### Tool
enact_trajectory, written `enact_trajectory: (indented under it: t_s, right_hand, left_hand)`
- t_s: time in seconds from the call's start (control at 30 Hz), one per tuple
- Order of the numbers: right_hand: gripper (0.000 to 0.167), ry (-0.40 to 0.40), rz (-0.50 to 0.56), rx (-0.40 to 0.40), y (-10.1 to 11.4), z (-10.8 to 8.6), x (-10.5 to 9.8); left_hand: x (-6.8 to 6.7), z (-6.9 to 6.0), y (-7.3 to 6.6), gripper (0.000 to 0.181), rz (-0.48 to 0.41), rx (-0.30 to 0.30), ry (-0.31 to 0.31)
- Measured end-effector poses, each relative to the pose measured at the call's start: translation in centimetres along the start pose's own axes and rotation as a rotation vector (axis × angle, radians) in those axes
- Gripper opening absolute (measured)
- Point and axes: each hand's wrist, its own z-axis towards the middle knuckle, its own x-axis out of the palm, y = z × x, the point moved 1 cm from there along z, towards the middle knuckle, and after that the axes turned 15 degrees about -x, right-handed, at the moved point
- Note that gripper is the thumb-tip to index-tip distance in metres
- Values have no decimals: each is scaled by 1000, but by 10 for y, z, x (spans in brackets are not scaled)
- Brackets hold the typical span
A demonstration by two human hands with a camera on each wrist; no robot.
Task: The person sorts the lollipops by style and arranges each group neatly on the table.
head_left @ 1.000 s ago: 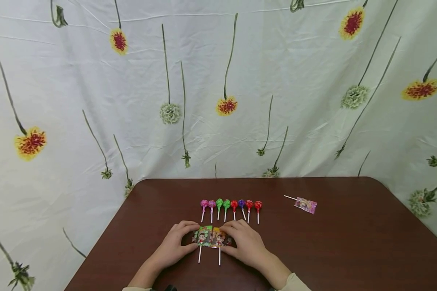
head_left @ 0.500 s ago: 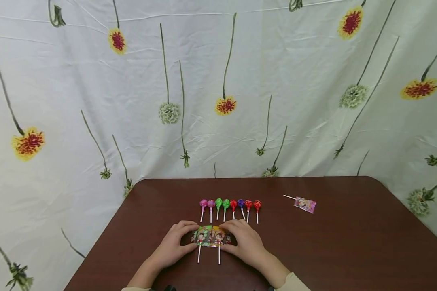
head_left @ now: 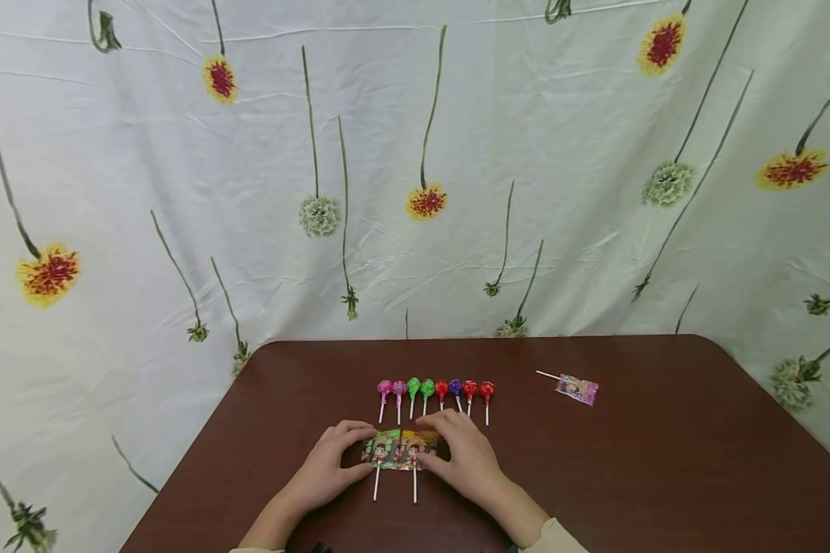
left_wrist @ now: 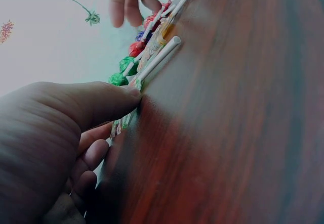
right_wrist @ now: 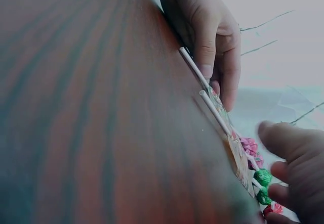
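Observation:
Two lollipops in flat printed wrappers lie side by side on the table, sticks toward me: a green-wrapped lollipop (head_left: 385, 445) on the left and an orange-wrapped lollipop (head_left: 420, 441) on the right. My left hand (head_left: 327, 465) holds the green one by its left side, thumb at the near edge and index finger at the far edge. In the left wrist view, the thumb (left_wrist: 119, 100) presses beside its stick. Over the right end of the orange one is my right hand (head_left: 466, 455), fingers spread. The right wrist view shows its thumb (right_wrist: 276, 138) apart from the wrapper.
Beyond the hands, several round lollipops stretch in a row, among them a pink one (head_left: 384, 387), a green one (head_left: 413, 386) and a red one (head_left: 487, 390). A pink flat-wrapped lollipop (head_left: 577, 389) lies at the far right. A flowered cloth (head_left: 560, 115) hangs behind the table (head_left: 664, 445).
My right hand has let go of the orange-wrapped lollipop, its fingers shifting slightly up and away. The left hand stays in place. The head view has drifted slightly.

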Motion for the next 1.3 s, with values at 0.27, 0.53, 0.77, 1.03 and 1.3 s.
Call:
enact_trajectory:
  t_s: [0.27,0.53,0.77,1.03,1.3]
  right_hand:
    - [38,-131,-35,75,-3,8,-19]
    - [37,-276,-9,200,-27,10,-47]
    - [39,-377,13,366,-59,6,-78]
    - [41,-502,-6,512,-94,-12,-104]
    - [52,-565,-103,676,-115,-33,-116]
  left_hand:
    - [-1,-2,2,43,2,-5,-4]
    - [1,-4,3,43,-10,-6,3]
    - [0,-4,3,43,-9,4,6]
    - [-1,-2,1,44,-3,5,6]
    - [1,-1,0,43,-1,-2,6]
